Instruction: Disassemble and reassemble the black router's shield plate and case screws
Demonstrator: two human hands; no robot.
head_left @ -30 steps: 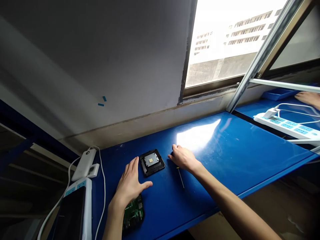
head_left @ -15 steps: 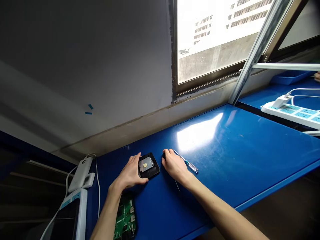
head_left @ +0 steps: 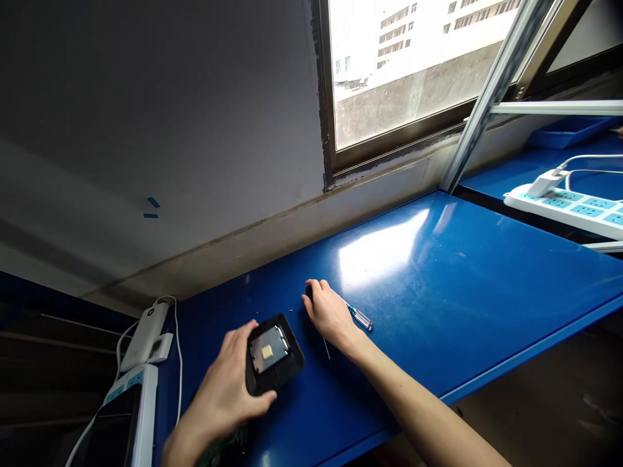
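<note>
My left hand [head_left: 226, 383] grips a black plastic case cover [head_left: 291, 370] by its edges, thumb on the near side. Set inside the cover is a silvery metal plate with a pale yellow square pad. My right hand [head_left: 331, 314] is closed over a black-handled screwdriver [head_left: 309, 292]; its thin shaft shows below the palm, pointing toward me. Beside that hand lies another screwdriver [head_left: 361, 318] with a clear and blue handle. A green circuit board [head_left: 224, 447] is mostly hidden under my left forearm. Tiny dark bits, perhaps screws [head_left: 291, 310], lie on the blue table [head_left: 462, 292].
On the left are a white power adapter [head_left: 146, 334] with cables and a dark-screened device [head_left: 114, 428] on a white power strip. A metal frame post [head_left: 487, 104] rises at the back right, near another white power strip [head_left: 574, 207] and a blue tray [head_left: 569, 133].
My left hand has lifted the case cover off the table and brought it nearer to me, over the circuit board. My right hand has barely moved; the view has shifted slightly.
</note>
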